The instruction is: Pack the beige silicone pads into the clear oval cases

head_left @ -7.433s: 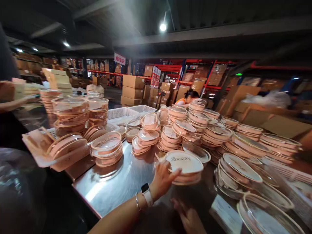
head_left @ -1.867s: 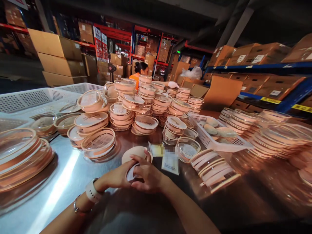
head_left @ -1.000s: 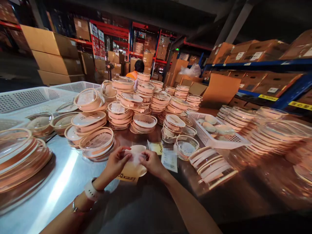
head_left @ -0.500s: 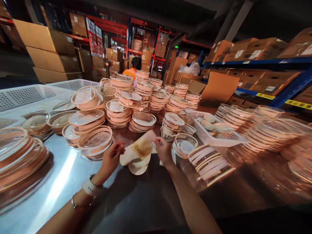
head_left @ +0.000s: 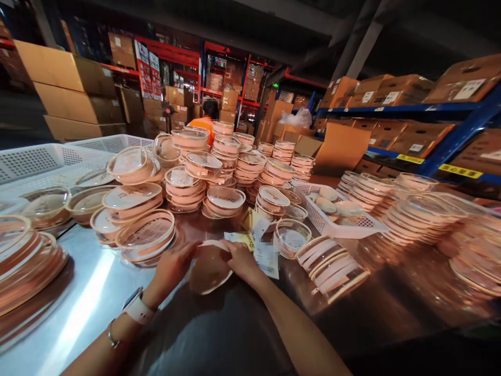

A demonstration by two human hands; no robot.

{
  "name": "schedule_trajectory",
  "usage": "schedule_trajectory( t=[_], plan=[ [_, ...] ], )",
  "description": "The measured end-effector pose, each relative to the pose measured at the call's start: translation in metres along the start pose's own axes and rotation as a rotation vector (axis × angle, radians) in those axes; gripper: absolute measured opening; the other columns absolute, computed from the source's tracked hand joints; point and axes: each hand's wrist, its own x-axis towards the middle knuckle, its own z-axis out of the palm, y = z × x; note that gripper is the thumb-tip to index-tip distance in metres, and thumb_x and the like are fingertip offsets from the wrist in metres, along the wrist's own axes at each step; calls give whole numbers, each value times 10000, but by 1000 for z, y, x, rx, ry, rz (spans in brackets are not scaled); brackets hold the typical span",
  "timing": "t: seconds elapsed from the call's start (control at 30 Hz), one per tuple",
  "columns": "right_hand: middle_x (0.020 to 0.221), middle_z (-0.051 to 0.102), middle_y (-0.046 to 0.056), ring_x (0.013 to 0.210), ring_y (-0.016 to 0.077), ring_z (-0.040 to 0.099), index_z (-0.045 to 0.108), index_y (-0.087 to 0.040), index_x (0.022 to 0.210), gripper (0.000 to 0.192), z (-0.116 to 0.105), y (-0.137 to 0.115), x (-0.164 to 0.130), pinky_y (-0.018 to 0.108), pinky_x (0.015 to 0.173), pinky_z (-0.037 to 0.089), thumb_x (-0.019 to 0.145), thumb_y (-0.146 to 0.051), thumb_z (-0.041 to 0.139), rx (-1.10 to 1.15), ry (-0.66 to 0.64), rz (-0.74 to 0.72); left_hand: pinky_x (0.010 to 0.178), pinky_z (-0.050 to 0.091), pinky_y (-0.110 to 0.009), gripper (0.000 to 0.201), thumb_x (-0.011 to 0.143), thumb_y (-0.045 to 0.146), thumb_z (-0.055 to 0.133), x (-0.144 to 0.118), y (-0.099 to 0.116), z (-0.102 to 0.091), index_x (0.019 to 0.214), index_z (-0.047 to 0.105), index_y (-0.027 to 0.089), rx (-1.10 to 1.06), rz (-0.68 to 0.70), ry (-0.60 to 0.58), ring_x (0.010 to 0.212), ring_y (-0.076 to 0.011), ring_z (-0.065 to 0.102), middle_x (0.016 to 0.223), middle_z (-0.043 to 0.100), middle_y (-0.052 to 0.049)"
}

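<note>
Between my two hands is a thin beige oval pad (head_left: 210,272), tilted up with its lower edge near the dark tabletop. My left hand (head_left: 175,267) closes on the pad's upper left edge. On the upper right edge, my right hand (head_left: 243,259) grips it with fingers behind and thumb partly hidden. Just beyond the right hand lie a yellow printed card (head_left: 243,239) and white printed slips (head_left: 266,258). A clear-topped round pack (head_left: 293,237) stands to their right, and an oval pack (head_left: 145,235) sits left of my left hand.
Stacks of clear-topped oval packs (head_left: 225,201) crowd the table's far side. A white perforated basket (head_left: 344,230) with several pale ovals stands right; larger white crates (head_left: 50,156) stand left. Packs lying on edge (head_left: 331,266) sit near right. A person in orange (head_left: 201,125) is behind.
The overlapping beige pieces between my hands now appear as one oval, held at both sides. My left hand has closed onto it. A yellow card and white slips now show beyond my hands.
</note>
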Motion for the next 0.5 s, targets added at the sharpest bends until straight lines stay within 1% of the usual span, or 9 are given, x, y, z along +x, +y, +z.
schedule_trajectory(
  t=[0.03,0.07,0.1,0.13,0.17,0.23,0.3,0.37,0.5],
  plan=[
    [950,764,94,945,277,681,750,-201,991,262,-1,-2,0,398,899,497,765,-193,616,48,23,21,742,572,-374,224,864,278,560,2,3,-3,1030,698,219,-52,-35,123,779,-240,720,953,759,-87],
    [834,756,82,835,253,683,749,-193,890,206,-1,-5,-1,366,806,520,827,-246,561,83,35,34,722,575,-356,223,836,344,626,4,8,-6,1011,682,216,-137,-80,250,759,-225,714,936,753,-80],
    [751,734,75,733,227,668,736,-184,826,293,-1,-9,-2,333,706,525,892,-310,480,107,36,40,722,579,-344,297,787,399,695,6,14,-7,1016,661,212,-254,-136,349,776,-217,712,952,746,-78],
    [681,703,69,632,202,634,719,-176,782,420,0,-13,-5,304,606,507,944,-374,385,148,41,53,725,583,-342,396,737,443,744,6,21,-7,1038,643,206,-392,-204,383,804,-219,713,978,739,-82],
    [614,663,60,539,180,585,700,-174,746,536,2,-17,-8,284,519,471,976,-435,292,214,45,70,732,587,-355,487,705,487,765,6,29,-7,1073,629,198,-539,-287,322,841,-232,714,1003,734,-93],
    [493,556,29,412,149,467,641,-190,651,658,6,-26,-14,266,411,379,979,-557,205,387,84,99,758,585,-392,576,693,578,751,3,43,-4,1099,640,184,-802,-468,36,907,-267,710,1014,733,-117],
    [474,499,3,426,142,442,561,-217,597,623,8,-32,-20,263,415,365,930,-671,295,533,176,113,787,572,-396,547,693,619,737,-5,53,1,1020,689,183,-943,-609,-215,938,-276,697,982,739,-117],
    [529,511,-2,514,153,484,504,-230,612,570,8,-36,-22,268,482,412,874,-726,396,575,253,106,809,556,-372,454,678,592,770,-12,59,5,876,714,187,-986,-678,-320,940,-262,680,921,742,-97],
    [624,540,-1,601,165,527,490,-230,688,531,7,-41,-22,287,583,476,898,-702,367,552,254,29,816,548,-365,418,678,582,770,-16,64,8,724,697,172,-1106,-741,-424,867,-253,683,776,735,-76]
  ],
)
